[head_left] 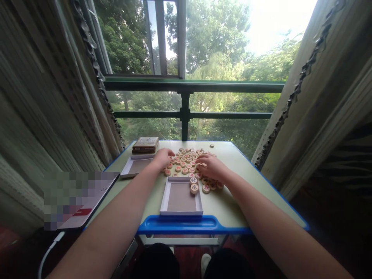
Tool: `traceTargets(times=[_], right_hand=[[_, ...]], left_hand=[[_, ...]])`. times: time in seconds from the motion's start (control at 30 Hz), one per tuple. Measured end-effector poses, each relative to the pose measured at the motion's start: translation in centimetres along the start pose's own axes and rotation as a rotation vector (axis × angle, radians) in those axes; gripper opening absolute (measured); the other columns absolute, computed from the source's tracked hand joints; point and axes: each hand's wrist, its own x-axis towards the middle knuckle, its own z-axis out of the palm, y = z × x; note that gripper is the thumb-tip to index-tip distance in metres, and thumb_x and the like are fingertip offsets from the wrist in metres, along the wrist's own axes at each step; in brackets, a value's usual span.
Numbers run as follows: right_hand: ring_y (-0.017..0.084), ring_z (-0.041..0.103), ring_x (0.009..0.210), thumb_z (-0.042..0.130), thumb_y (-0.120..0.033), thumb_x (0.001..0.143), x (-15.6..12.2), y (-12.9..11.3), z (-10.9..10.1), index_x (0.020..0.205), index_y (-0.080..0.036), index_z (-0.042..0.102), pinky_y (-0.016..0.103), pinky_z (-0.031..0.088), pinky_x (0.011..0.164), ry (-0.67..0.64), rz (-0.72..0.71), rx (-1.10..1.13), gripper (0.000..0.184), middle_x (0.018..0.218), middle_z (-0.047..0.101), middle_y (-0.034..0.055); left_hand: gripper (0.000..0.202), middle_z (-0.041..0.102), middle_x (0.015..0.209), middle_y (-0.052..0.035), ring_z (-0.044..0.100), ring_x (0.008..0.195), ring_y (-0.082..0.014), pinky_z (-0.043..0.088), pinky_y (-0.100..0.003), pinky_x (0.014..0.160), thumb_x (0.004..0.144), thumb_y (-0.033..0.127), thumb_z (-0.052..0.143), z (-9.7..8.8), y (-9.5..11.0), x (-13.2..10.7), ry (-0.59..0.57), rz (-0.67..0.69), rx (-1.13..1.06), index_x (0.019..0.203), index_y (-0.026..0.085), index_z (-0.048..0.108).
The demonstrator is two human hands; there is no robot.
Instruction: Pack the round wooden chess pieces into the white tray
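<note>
A pale surface (242, 207) edged in blue carries a heap of round wooden pieces (185, 170), lying beyond and right of the front tray (178, 197). The right grip (213, 166) spreads loosely over pieces beyond the tray's right side; the left grip (162, 158), half curled, is beyond its left corner. Whether either holds one, I cannot tell. Two dark-marked pieces (194, 189) sit at the tray's right wall.

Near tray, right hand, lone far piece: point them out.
Near tray (179, 197): head view, on its bare bottom.
Right hand (214, 166): head view, on the back of the hand.
Lone far piece (212, 145): head view, on its top face.
</note>
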Motion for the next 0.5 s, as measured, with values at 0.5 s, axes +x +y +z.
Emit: traceTargets(times=[0.5], right_hand=[[0.023,0.057,0.097,0.055,-0.022,0.08,-0.1,0.2,-0.2,0.085,-0.021,0.072,0.04,0.045,0.089,0.077,-0.056,0.045,0.018,0.102,0.065,0.0086]], left_hand=[[0.034,0.071,0.093,-0.0085,0.064,0.085,-0.0179,0.047,-0.023,0.075,0.064,0.0,0.051,-2.9,1.3,-0.8,0.008,0.003,0.277,0.087,0.014,0.07]])
